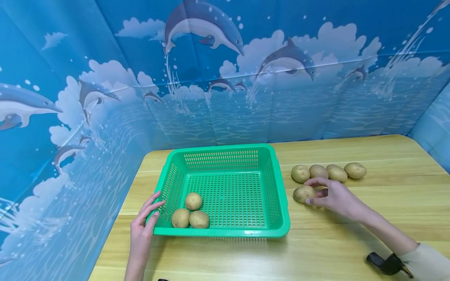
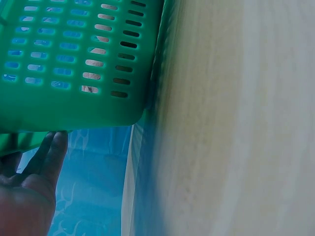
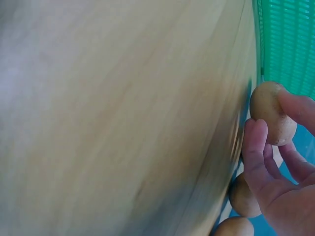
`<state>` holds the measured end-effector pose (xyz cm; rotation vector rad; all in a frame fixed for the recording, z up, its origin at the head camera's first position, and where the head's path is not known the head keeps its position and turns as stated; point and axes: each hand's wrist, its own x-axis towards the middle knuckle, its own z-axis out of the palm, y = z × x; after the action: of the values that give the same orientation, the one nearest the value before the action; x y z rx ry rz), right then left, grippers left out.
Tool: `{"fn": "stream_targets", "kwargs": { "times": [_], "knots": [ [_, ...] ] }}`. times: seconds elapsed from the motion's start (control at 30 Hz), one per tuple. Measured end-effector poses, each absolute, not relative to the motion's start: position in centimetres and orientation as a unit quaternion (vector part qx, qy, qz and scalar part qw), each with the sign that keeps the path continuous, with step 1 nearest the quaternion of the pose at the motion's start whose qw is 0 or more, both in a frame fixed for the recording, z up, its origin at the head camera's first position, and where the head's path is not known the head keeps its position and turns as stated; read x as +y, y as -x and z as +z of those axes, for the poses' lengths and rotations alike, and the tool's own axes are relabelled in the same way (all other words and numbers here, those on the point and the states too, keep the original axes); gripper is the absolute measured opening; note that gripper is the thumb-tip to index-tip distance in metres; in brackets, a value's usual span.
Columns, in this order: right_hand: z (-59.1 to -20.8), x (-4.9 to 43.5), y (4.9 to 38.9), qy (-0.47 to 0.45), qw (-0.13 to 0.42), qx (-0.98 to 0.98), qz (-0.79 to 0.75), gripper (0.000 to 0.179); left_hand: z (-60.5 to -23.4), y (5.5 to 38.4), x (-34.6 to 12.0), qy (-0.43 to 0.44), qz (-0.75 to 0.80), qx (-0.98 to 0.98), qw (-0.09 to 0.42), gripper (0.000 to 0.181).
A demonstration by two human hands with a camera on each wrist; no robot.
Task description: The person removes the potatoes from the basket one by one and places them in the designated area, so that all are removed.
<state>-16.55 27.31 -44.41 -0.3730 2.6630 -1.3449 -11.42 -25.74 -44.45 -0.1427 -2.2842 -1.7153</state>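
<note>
In the head view, my right hand [image 1: 335,197] pinches a potato [image 1: 304,194] between thumb and fingers, just right of the green plastic basket [image 1: 281,195]. The right wrist view shows this potato [image 3: 273,113] between the fingertips, with two other potatoes partly visible behind the hand. A row of several potatoes [image 1: 318,171] lies behind my right hand. My left hand [image 1: 142,224] holds the basket's rim at the front left corner, some fingers over it; in the left wrist view other fingers [image 2: 49,157] meet the rim from outside. Three potatoes [image 1: 199,219] sit in the basket's front left part.
The wooden table [image 1: 225,259] carries everything, its back edge against a blue curtain [image 1: 225,113] printed with dolphins. A black strap piece [image 1: 384,264] shows by the right sleeve.
</note>
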Motion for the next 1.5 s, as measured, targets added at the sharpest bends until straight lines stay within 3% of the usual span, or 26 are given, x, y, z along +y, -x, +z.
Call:
{"fn": "stream_targets", "kwargs": {
  "times": [1.03,1.27,1.5],
  "knots": [
    [-44.7,28.4,16.7,0.120,0.050,0.908,-0.398,0.056,-44.5,11.4,-25.6,0.053,-0.595,-0.789,0.144,0.029],
    [-44.1,28.5,16.1,0.111,0.029,0.915,-0.386,0.053,-44.4,11.4,-25.6,0.055,-0.591,-0.791,0.148,0.028],
    [-43.3,28.2,15.7,0.135,-0.019,0.905,-0.402,0.040,-44.5,11.4,-25.6,0.054,-0.590,-0.792,0.147,0.029]
  ]
}}
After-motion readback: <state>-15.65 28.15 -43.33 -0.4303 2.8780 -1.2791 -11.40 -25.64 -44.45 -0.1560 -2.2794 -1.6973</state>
